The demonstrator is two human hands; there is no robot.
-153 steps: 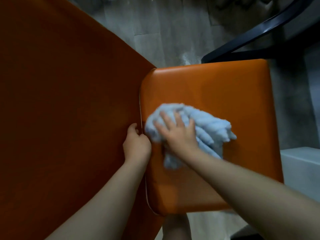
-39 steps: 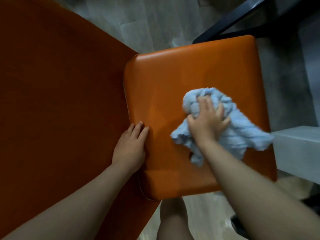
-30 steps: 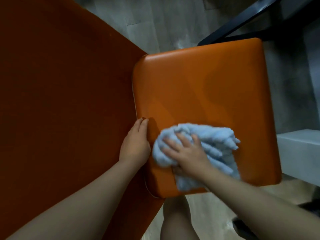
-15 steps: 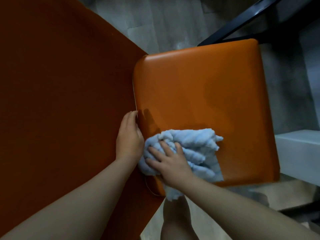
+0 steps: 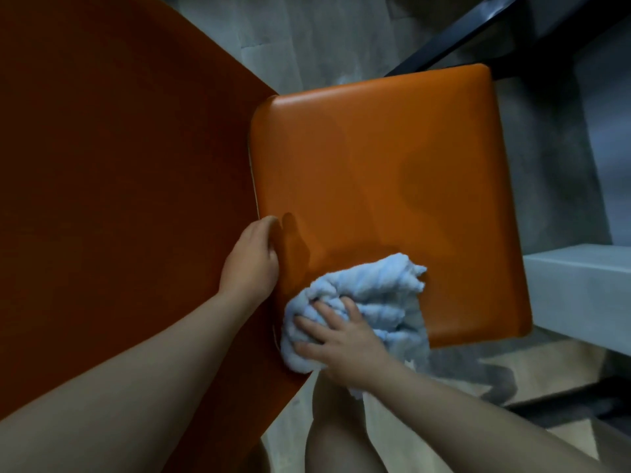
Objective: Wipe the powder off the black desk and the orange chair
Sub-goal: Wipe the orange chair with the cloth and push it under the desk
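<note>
Your right hand (image 5: 345, 346), fingers spread, presses the bunched light-blue cloth (image 5: 368, 302) onto the lower-left corner of the orange chair seat (image 5: 392, 186) at lower centre. Your left hand (image 5: 251, 261), fingers curled, grips the seat's left edge beside the chair back (image 5: 119, 199). Black frame bar (image 5: 454, 39) lies upper right.
</note>
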